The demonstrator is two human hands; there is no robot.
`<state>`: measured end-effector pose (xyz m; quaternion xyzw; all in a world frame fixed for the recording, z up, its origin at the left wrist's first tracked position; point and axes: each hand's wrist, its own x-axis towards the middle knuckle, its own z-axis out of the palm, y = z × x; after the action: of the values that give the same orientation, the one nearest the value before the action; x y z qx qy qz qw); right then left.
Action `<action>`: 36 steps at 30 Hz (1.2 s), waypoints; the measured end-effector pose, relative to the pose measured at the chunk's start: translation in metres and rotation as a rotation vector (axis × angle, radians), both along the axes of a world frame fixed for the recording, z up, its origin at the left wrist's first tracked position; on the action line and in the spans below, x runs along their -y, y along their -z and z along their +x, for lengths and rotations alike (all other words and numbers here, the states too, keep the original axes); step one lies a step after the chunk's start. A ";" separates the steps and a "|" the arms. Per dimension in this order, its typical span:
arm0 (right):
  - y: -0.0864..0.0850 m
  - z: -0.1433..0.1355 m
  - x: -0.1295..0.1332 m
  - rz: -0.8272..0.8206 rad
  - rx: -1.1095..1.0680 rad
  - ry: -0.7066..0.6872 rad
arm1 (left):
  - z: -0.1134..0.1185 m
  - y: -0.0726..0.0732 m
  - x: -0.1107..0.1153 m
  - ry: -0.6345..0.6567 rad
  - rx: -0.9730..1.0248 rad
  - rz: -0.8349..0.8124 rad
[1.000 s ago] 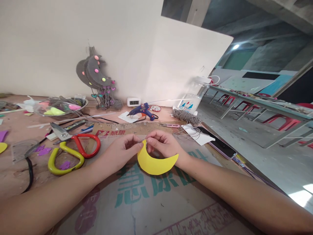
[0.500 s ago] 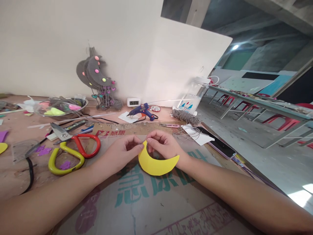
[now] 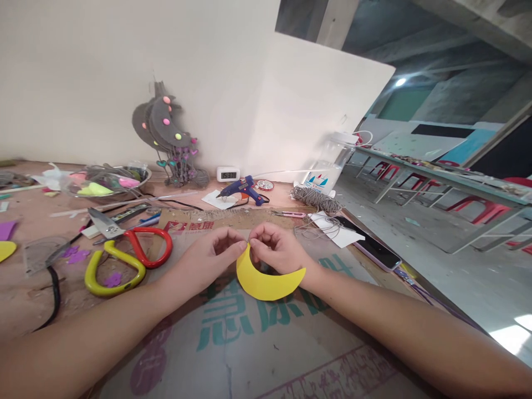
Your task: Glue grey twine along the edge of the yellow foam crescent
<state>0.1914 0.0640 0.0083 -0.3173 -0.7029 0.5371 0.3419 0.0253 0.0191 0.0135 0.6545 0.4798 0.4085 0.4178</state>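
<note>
A yellow crescent-moon cutout point(image 3: 266, 286) hangs tilted over the printed cardboard sheet point(image 3: 253, 363), its upper tip between my two hands. My left hand point(image 3: 216, 254) is closed, thumb and fingers pinching at that tip. From the other side, my right hand point(image 3: 279, 252) pinches the same tip with its fingers curled in. What looks like a thin thread shows faintly by the tip, mostly hidden by the fingertips. The crescent's other end lies in front of my right wrist.
Scissors point(image 3: 124, 249) with red and yellow handles lie at left, near purple scraps point(image 3: 77, 255). Behind stand a blue glue gun point(image 3: 243, 190), a small digital clock point(image 3: 228, 174) and grey crescent ornaments point(image 3: 164, 124). Grey cord point(image 3: 316, 199), a phone point(image 3: 369, 244) and a clear jug point(image 3: 328, 160) are right.
The view has shifted slightly. Both hands stay at the crescent's tip, with only a slight movement of the fingers.
</note>
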 end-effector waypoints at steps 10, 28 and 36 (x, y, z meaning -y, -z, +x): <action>0.005 0.002 0.001 0.064 0.051 -0.031 | 0.000 0.000 0.002 -0.077 -0.012 0.047; 0.004 0.002 0.001 0.161 0.138 -0.021 | 0.003 -0.004 0.008 -0.046 -0.074 0.059; 0.003 0.001 0.002 0.127 0.124 -0.011 | -0.010 0.008 -0.004 -0.316 0.098 0.122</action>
<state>0.1926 0.0625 0.0057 -0.3237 -0.7570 0.4725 0.3145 0.0155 0.0235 0.0054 0.5745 0.5301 0.5289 0.3305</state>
